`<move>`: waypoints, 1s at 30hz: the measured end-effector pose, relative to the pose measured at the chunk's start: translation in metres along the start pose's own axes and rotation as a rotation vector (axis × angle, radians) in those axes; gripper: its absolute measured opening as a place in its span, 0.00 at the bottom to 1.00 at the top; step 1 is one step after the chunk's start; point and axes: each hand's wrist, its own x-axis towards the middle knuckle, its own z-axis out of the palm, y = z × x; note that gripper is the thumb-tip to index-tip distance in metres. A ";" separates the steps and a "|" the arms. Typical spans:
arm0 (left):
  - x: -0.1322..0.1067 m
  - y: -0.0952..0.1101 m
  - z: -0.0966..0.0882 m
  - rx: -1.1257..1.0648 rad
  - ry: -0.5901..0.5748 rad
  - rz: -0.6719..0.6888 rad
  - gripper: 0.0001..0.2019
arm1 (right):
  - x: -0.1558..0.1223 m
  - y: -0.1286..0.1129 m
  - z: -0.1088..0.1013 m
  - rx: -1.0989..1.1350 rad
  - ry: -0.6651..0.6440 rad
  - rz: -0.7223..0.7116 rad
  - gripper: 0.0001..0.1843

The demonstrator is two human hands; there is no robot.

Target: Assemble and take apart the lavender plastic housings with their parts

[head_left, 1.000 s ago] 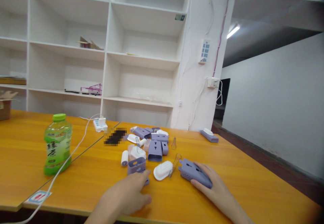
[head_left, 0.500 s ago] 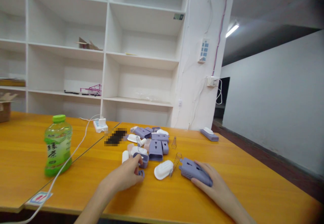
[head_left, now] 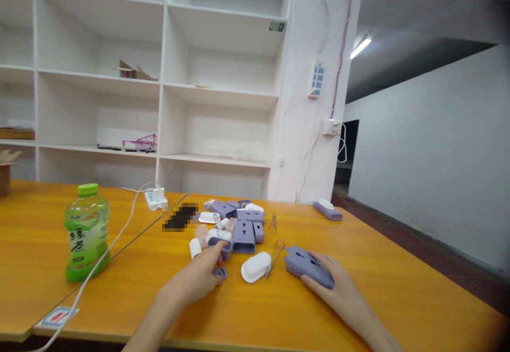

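My right hand [head_left: 337, 285] is wrapped around a purple plastic housing [head_left: 308, 268] with slots on top and small tabs at its far end. Low over the table, my left hand [head_left: 203, 275] has its thumb and fingers apart around a small purple plastic piece [head_left: 220, 273]; whether they touch it I cannot tell. Its index finger reaches a short purple housing [head_left: 226, 251] just beyond. Between my hands lie a white oval plastic part [head_left: 255, 267] and a wire coil spring [head_left: 275, 259].
Several purple housings [head_left: 244, 235], white parts and springs are piled mid-table. A green tea bottle [head_left: 87, 232] stands left, with a white cable [head_left: 105, 254] running past it. A power strip [head_left: 155, 199] sits at the back; another purple housing [head_left: 328, 211] lies far right.
My left hand has shifted slightly around the small purple piece, which stays in place. My right hand keeps its hold on the housing. The view has moved a little.
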 end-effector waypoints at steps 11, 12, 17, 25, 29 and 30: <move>-0.005 -0.007 -0.044 0.030 0.158 0.011 0.21 | 0.001 -0.002 -0.004 -0.007 0.081 0.034 0.32; -0.006 -0.010 -0.050 0.049 0.181 -0.016 0.21 | 0.001 -0.004 -0.005 -0.002 0.081 0.027 0.32; -0.010 -0.026 -0.064 0.124 0.211 -0.133 0.19 | -0.002 -0.009 -0.007 0.028 0.061 -0.007 0.30; -0.010 -0.003 -0.042 0.063 0.087 -0.047 0.16 | -0.002 -0.012 -0.007 0.016 0.050 -0.029 0.29; -0.012 0.001 -0.039 0.067 0.073 -0.047 0.17 | -0.001 -0.010 -0.004 -0.008 0.043 -0.009 0.31; -0.011 -0.001 -0.040 0.074 0.079 -0.056 0.17 | -0.001 -0.009 -0.004 -0.015 0.041 -0.006 0.31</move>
